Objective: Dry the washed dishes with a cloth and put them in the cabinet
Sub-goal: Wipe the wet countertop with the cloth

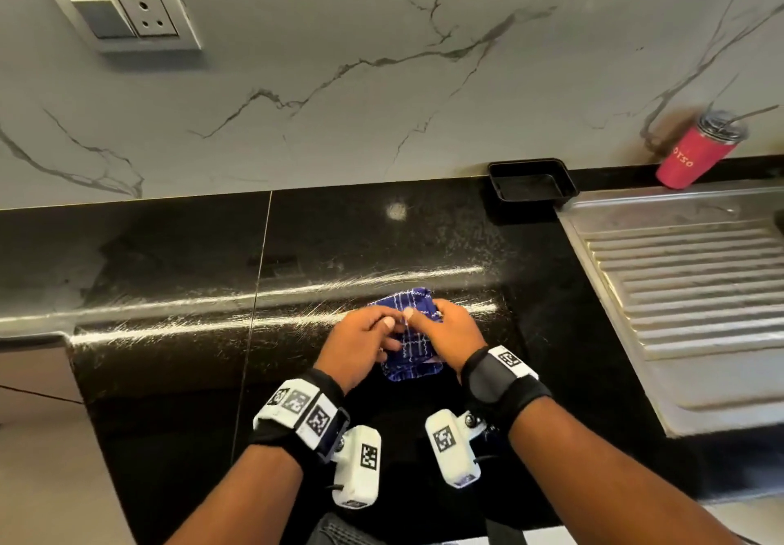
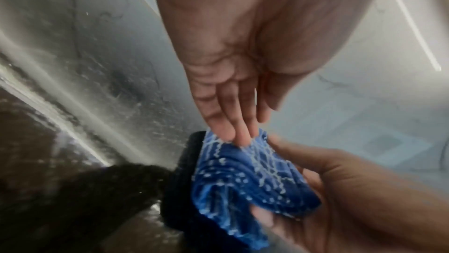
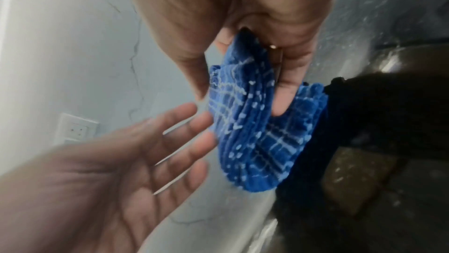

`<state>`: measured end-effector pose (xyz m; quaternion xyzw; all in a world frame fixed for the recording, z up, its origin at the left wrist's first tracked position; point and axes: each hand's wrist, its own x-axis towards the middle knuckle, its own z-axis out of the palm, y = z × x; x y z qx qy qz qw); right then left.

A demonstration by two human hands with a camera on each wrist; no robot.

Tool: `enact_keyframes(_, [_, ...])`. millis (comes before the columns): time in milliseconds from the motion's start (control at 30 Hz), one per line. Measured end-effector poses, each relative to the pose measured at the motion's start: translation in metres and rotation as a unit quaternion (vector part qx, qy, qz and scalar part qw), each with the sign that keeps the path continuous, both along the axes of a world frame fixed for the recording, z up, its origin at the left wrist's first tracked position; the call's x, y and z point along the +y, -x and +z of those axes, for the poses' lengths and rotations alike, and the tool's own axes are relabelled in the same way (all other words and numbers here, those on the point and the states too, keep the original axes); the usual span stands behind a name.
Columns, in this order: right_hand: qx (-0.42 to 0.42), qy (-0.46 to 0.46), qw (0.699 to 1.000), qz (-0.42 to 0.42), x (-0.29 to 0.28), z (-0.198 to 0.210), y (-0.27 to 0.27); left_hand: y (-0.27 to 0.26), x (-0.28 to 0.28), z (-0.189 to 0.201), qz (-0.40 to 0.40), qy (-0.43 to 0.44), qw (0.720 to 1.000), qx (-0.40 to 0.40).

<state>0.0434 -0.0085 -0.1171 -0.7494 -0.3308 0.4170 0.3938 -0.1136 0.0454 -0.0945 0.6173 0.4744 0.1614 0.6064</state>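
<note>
A blue cloth with a white check pattern is bunched up above the black countertop, low in the middle of the head view. My right hand pinches the cloth between thumb and fingers. A thin dark thing with a small glint sits between those fingers and the cloth; I cannot tell what it is. My left hand is at the cloth's left side. Its straight fingertips touch the cloth's top edge. No dish shows in either hand.
A black plastic tray stands against the marble wall at the back. A red tumbler with a lid stands further right. The ribbed steel drainboard fills the right side. A wall socket is at upper left.
</note>
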Motion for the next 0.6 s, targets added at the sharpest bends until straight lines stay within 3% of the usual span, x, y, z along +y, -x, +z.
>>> enact_keyframes(100, [-0.086,0.065,0.993,0.055,0.002,-0.012,-0.010,0.010,0.008,-0.016,0.061,-0.145,0.974,0.164])
enact_keyframes(167, [-0.174,0.090,0.976,0.095,0.003,-0.013,-0.009,0.011,0.008,-0.024,0.056,-0.105,0.968,0.222])
enact_keyframes(267, [-0.292,0.128,0.936,0.151,0.004,-0.019,-0.007,0.005,0.011,-0.044,0.077,0.015,0.984,0.163])
enact_keyframes(367, [-0.276,0.137,0.937,0.166,0.004,-0.021,-0.012,-0.011,0.008,-0.038,0.103,0.085,0.987,0.086])
enact_keyframes(433, [-0.247,0.119,0.948,0.160,0.003,-0.020,-0.023,-0.020,0.005,-0.031,0.081,0.088,0.991,0.062])
enact_keyframes(533, [-0.184,0.052,0.975,0.112,-0.003,-0.016,-0.046,-0.030,0.004,-0.019,0.040,-0.035,0.994,0.100])
enact_keyframes(600, [-0.135,-0.046,0.985,0.098,-0.007,-0.002,-0.064,-0.041,0.005,-0.002,-0.030,-0.112,0.985,0.125])
